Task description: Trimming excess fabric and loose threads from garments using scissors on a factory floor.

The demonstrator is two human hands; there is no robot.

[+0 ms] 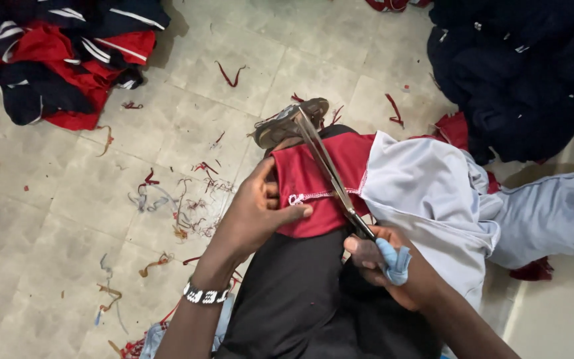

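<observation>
On the lap, over a black-clad knee, lies a red cloth with a white-stitched edge, joined at its right to a pale grey cloth that spills toward the floor. Scissors, blades long and nearly closed, lie along the seam between red and grey, tips pointing away toward a brown sandal. Left hand: fingers curled around the red cloth's left edge, thumb pressed flat on top, pinning it to the knee; beaded black-and-white band on the wrist. Right hand: fingers closed through the scissor handles, which are wrapped in light blue padding; wrist angled in from lower right. Surroundings: tiled floor strewn with red and tan thread scraps; heap of red and navy garments upper left; dark navy pile upper right.
</observation>
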